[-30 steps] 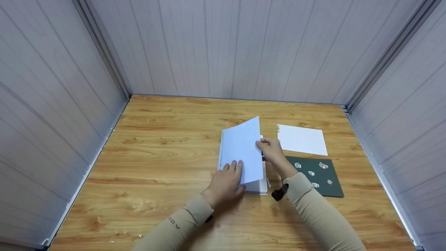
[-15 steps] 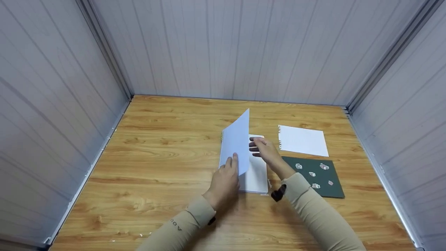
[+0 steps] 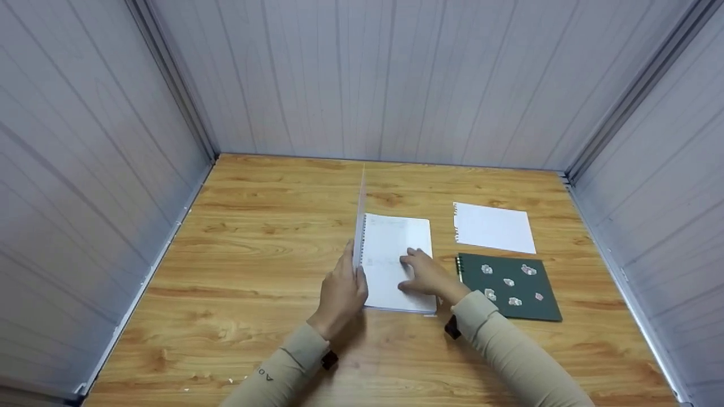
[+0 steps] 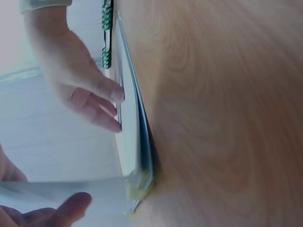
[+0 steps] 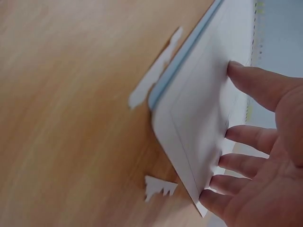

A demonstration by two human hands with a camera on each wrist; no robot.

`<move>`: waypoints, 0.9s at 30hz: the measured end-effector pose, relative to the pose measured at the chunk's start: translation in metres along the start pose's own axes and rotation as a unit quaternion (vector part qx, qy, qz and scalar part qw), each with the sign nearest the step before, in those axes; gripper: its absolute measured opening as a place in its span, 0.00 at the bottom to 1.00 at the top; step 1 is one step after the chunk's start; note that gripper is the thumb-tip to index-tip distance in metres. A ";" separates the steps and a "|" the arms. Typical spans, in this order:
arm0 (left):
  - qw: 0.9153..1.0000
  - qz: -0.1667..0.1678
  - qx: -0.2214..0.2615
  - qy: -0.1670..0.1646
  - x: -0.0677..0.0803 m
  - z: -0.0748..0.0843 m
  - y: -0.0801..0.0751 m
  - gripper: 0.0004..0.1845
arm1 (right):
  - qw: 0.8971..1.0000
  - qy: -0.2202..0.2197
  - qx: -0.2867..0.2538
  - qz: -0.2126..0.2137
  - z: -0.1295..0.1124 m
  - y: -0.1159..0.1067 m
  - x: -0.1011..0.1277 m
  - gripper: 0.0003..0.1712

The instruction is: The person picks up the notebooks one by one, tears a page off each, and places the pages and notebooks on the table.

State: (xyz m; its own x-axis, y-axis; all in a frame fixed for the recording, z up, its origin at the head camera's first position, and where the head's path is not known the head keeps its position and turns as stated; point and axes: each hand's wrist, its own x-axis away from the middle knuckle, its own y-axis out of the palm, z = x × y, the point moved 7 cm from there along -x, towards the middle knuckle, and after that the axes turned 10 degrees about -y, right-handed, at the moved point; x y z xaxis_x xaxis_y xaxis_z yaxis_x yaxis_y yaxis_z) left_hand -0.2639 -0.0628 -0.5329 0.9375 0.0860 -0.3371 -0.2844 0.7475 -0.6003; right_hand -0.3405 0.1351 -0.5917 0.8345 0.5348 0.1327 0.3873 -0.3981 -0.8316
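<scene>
Fingers (image 3: 416, 261) of your right hand (image 3: 424, 277) press flat on the notebook (image 3: 396, 263) at counter (image 3: 254, 271) centre; your left hand (image 3: 342, 291) pinches the upright page (image 3: 360, 226), which could tear unevenly if jerked.

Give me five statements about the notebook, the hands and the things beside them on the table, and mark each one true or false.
1. The left hand holds a page raised on edge above the spiral notebook. True.
2. The right hand lies on the open notebook page with fingers spread. True.
3. The green cover lies left of the notebook. False: it lies to its right.
4. A loose white sheet lies beyond the green cover. True.
5. The right hand pinches the loose white sheet. False: it is apart from that sheet, on the notebook.
</scene>
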 end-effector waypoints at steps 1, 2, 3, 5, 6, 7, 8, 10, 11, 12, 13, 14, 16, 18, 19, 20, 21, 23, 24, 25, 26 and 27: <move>1.000 0.005 0.018 -0.003 0.000 -0.003 -0.004 0.32 | 1.000 0.004 -0.002 -0.001 0.000 0.000 0.000 0.41; 0.999 0.008 0.038 -0.008 -0.001 -0.006 -0.009 0.31 | 1.000 0.007 -0.002 -0.003 0.000 0.000 0.001 0.41; 0.998 0.012 0.060 -0.014 -0.001 -0.009 -0.015 0.31 | 1.000 0.009 -0.002 -0.005 0.001 0.000 0.001 0.42; 0.994 0.022 0.100 -0.031 -0.003 -0.016 -0.027 0.30 | 1.000 0.013 -0.005 -0.008 0.002 0.001 0.001 0.42; 0.992 0.027 0.119 -0.042 -0.004 -0.019 -0.034 0.29 | 1.000 0.016 -0.007 -0.009 0.003 0.002 0.000 0.42; 0.989 0.029 0.137 -0.055 -0.006 -0.023 -0.041 0.28 | 1.000 0.018 -0.009 -0.010 0.004 0.002 0.001 0.42; 0.985 0.031 0.153 -0.068 -0.008 -0.026 -0.048 0.26 | 1.000 0.018 -0.010 -0.011 0.005 0.002 0.001 0.42; 0.979 0.032 0.179 -0.096 -0.012 -0.034 -0.061 0.24 | 1.000 0.018 -0.013 -0.010 0.006 0.002 0.001 0.42; 0.975 0.030 0.187 -0.112 -0.013 -0.039 -0.066 0.23 | 1.000 0.017 -0.012 -0.010 0.006 0.002 0.001 0.42; 0.972 0.025 0.193 -0.129 -0.015 -0.043 -0.072 0.23 | 1.000 0.016 -0.012 -0.010 0.006 0.002 0.001 0.42; 0.970 0.020 0.193 -0.147 -0.016 -0.048 -0.077 0.22 | 1.000 0.015 -0.011 -0.010 0.005 0.001 0.001 0.42; 0.968 0.015 0.188 -0.164 -0.018 -0.054 -0.081 0.23 | 1.000 0.014 -0.011 -0.011 0.005 0.001 0.001 0.42; 0.967 -0.001 0.159 -0.198 -0.020 -0.066 -0.088 0.25 | 1.000 0.014 -0.011 -0.012 0.005 0.001 0.002 0.42; 0.967 -0.024 0.116 -0.227 -0.022 -0.079 -0.092 0.30 | 1.000 0.014 -0.010 -0.014 0.005 0.001 0.002 0.42; 0.966 -0.037 0.093 -0.239 -0.023 -0.085 -0.093 0.32 | 1.000 0.015 -0.011 -0.014 0.005 0.001 0.002 0.42; 0.964 -0.052 0.071 -0.250 -0.024 -0.091 -0.093 0.35 | 1.000 0.016 -0.013 -0.013 0.005 0.001 0.002 0.42; 0.962 -0.066 0.051 -0.260 -0.024 -0.097 -0.092 0.36 | 1.000 0.017 -0.014 -0.013 0.005 0.001 0.002 0.42; 0.957 -0.091 0.017 -0.275 -0.023 -0.107 -0.090 0.38 | 1.000 0.019 -0.014 -0.014 0.006 0.001 0.002 0.42; 0.954 -0.101 0.002 -0.281 -0.023 -0.111 -0.088 0.39 | 1.000 0.020 -0.014 -0.015 0.006 0.001 0.002 0.42; 0.953 -0.106 -0.012 -0.284 -0.022 -0.115 -0.087 0.39 | 1.000 0.021 -0.014 -0.015 0.006 0.000 0.002 0.43; 0.952 -0.110 -0.028 -0.285 -0.021 -0.117 -0.086 0.38 | 1.000 0.020 -0.014 -0.015 0.006 0.000 0.002 0.43; 0.950 -0.116 -0.045 -0.287 -0.020 -0.120 -0.085 0.38 | 1.000 0.018 -0.013 -0.014 0.006 0.000 0.002 0.43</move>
State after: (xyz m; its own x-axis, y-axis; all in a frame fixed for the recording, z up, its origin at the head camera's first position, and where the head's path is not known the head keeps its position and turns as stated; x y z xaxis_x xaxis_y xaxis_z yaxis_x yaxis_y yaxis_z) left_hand -0.2824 -0.2072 -0.5625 0.9243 0.2905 0.2476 -0.0491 0.7338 -0.6776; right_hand -0.3411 0.1403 -0.5944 0.8363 0.5194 0.1753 0.4208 -0.4035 -0.8125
